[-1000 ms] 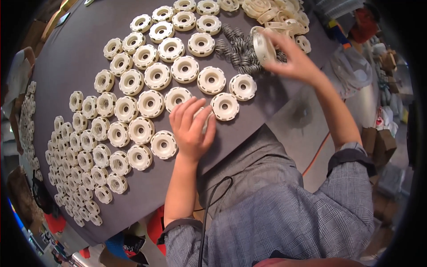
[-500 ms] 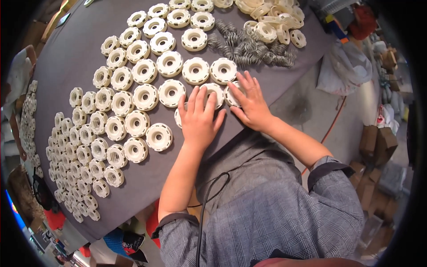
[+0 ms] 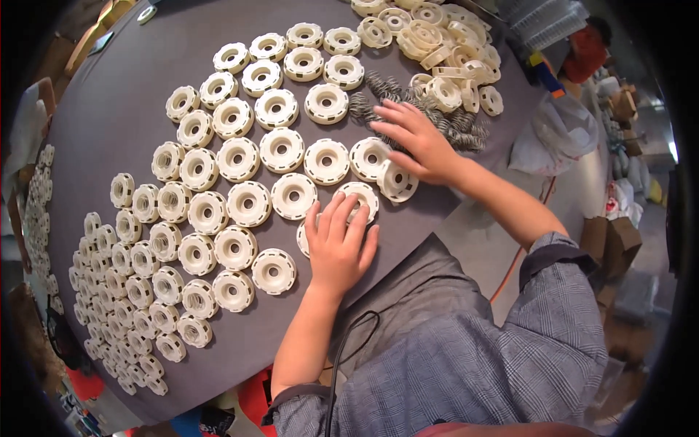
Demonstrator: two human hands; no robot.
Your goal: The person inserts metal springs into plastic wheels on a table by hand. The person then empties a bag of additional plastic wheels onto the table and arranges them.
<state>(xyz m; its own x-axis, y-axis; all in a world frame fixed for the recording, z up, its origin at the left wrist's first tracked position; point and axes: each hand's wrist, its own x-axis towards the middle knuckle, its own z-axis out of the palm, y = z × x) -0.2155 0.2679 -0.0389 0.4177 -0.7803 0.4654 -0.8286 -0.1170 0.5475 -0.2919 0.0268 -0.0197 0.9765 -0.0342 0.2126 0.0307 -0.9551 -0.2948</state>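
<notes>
My left hand (image 3: 338, 244) lies with its fingers spread on a cream-white round plastic part (image 3: 362, 200) with a notched rim and a centre hole. Another such part (image 3: 303, 237) is half hidden beside its fingers. My right hand (image 3: 422, 142) is over the near edge of a heap of metal coil springs (image 3: 393, 91), fingers stretched and apart, with nothing visibly held. Just below its thumb sits a tilted white round part (image 3: 397, 180). Rows of like parts (image 3: 238, 159) cover the table to the left, and those further left have springs (image 3: 175, 202) inside.
Beyond the springs is a pile of cream plastic rings (image 3: 419, 38). The dark grey tablecloth (image 3: 116, 95) spans the table. A clear plastic bag (image 3: 557, 131) hangs past the right edge, with cardboard boxes (image 3: 619, 244) on the floor. A black cable (image 3: 342, 342) runs down my front.
My right hand has gone from the white part at the row's end to the springs. My left hand stays on the near parts. The view has shifted, so the table appears lower.
</notes>
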